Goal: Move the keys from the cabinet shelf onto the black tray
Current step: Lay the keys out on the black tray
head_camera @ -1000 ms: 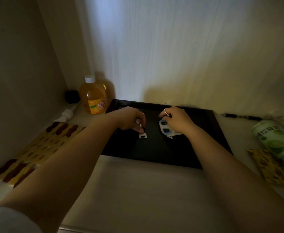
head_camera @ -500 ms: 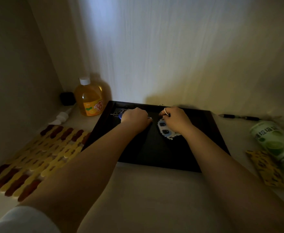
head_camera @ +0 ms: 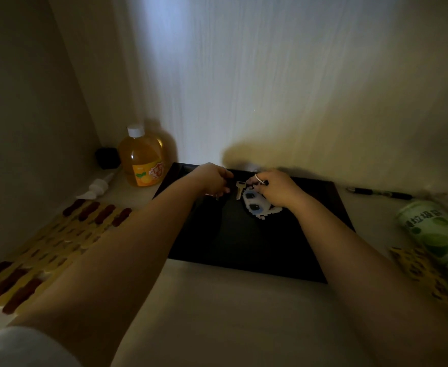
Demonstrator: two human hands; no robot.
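A black tray [head_camera: 230, 247] lies on the cabinet shelf against the back wall. Both of my hands are over its far part. My right hand [head_camera: 275, 189] has a metal key ring looped over a finger and grips a bunch with a white-and-blue pixel charm [head_camera: 256, 206] that rests on the tray. A silver key [head_camera: 239, 189] lies on the tray between my hands, next to the right fingertips. My left hand [head_camera: 212, 180] is curled with its fingers down, and a small metal piece shows under its fingertips. What else it covers is hidden.
An orange drink bottle [head_camera: 143, 160], a black cube [head_camera: 107, 157] and a white tube [head_camera: 98, 185] stand at the back left. A yellow-and-brown mat [head_camera: 45, 247] lies left of the tray. A pen [head_camera: 379, 193], a green can [head_camera: 437, 234] and a patterned packet [head_camera: 424, 276] lie to the right.
My left hand moved from the tray's middle toward its far edge, then right toward my right hand. The silver key now shows between the hands. My right hand stayed on the charm.
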